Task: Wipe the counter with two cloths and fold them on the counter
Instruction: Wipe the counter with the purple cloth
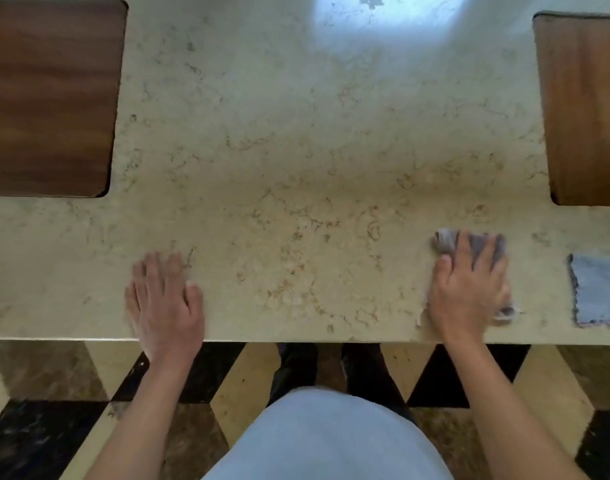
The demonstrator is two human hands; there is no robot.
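Wiping the near right of the desk [296,133] with one soft cloth.

The right hand [469,289] presses its spread fingers [463,251] flat on the bunched grey cloth [483,242]; it looks light, limp, best pinched at a corner. The left hand [165,299] rests open, empty. The folded blue cloth [599,292] lies far right.

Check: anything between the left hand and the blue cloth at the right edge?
Yes. The right hand, pressing the grey cloth flat, sits on the counter between the left hand and the blue cloth. Otherwise that stretch is bare. The right hand is much nearer to it.
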